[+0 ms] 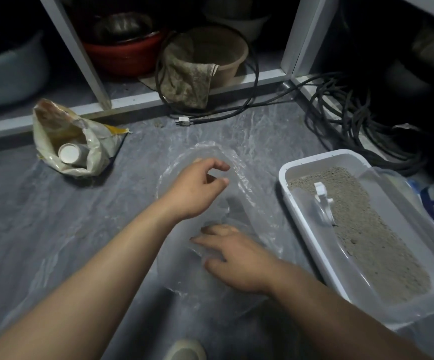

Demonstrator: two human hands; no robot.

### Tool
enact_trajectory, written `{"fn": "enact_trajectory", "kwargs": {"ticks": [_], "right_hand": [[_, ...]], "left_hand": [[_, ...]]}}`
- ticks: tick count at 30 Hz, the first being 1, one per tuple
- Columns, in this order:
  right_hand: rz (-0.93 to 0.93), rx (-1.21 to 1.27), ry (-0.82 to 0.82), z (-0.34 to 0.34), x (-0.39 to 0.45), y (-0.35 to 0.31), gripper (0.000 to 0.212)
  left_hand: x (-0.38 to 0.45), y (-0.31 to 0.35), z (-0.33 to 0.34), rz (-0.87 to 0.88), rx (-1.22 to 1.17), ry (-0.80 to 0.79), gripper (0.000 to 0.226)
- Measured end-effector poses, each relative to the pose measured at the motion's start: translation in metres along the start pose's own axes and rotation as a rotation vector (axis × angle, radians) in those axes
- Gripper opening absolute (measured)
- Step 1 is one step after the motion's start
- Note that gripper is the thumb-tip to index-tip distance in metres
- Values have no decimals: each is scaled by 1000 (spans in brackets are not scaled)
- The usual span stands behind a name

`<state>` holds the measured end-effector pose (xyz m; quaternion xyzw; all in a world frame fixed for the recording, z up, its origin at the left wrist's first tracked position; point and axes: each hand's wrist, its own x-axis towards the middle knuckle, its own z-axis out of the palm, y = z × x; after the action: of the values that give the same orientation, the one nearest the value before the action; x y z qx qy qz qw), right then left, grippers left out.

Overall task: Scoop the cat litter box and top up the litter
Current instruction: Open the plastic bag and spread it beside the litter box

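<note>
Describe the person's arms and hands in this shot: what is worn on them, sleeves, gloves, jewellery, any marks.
Both arms are bare up to the bottom edge of the frame: no sleeve shows on either. The left hand and the right hand wear no gloves. No ring, watch, bracelet or band is visible on fingers or wrists. No marks or tattoos show, though the dim light and slight blur could hide small details.

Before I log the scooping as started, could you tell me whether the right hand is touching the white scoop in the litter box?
Apart. The head view shows the right hand on the clear plastic bag, with bare floor and the litter box wall between it and the scoop.
</note>
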<state>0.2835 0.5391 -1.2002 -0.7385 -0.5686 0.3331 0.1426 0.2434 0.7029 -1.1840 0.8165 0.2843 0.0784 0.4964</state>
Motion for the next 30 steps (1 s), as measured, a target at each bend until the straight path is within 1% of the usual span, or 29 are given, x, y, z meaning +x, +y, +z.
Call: {"fn": "enact_trajectory", "kwargs": {"ticks": [2,4,5,6,8,10,12,13,14,15,16,17,18,20,21,23,25,26,27,28,30], "right_hand": [[-1,74,203,-5,-1,7,44],[83,69,425,-10,1,20,34],[132,51,495,-14,4,26,28],[171,38,526,-17,7,31,24],[226,19,473,-22,14,37,26],[253,17,391,-24,22,40,30],[280,45,379,-27,28,43,26],[298,45,370,-29,31,44,27],[306,38,353,-30,33,46,33],[328,26,312,-31,36,48,44],[353,33,262,-34,37,49,57],[398,45,201,-36,38,51,65],[435,44,148,-38,39,52,66],[504,25,31,-39,41,60,60],[531,61,3,-40,43,63,62],[525,146,-5,-42,50,67,76],[443,111,74,-41,63,71,92],[408,114,101,-40,70,72,91],[388,137,96,-41,77,70,78],[367,159,91,-42,82,66,60],[300,148,196,-45,91,57,29]], "left_hand": [[-3,-7,1,88,19,47,21],[-6,-15,3,150,31,113,23],[-8,-18,4,174,54,146,24],[-10,-20,6,212,98,174,25],[-17,-22,10,362,265,213,28],[-24,-20,18,571,423,198,27],[-30,-18,27,695,511,88,25],[-31,-20,30,701,560,24,26],[-31,-22,32,670,634,-33,28],[-31,-26,32,603,734,-83,34],[-30,-29,30,510,841,-133,44],[-29,-32,26,393,935,-190,58],[-29,-35,22,280,1001,-235,73],[-27,-41,12,107,1044,-285,97],[-27,-44,7,51,1035,-291,103],[-24,-52,-1,-7,1035,-280,110],[-20,-55,-7,-31,1023,-248,119],[-18,-54,-9,-41,998,-228,122],[-16,-53,-10,-52,972,-214,123],[-16,-52,-9,-59,957,-202,124],[-15,-50,-7,-63,968,-192,124]]}}
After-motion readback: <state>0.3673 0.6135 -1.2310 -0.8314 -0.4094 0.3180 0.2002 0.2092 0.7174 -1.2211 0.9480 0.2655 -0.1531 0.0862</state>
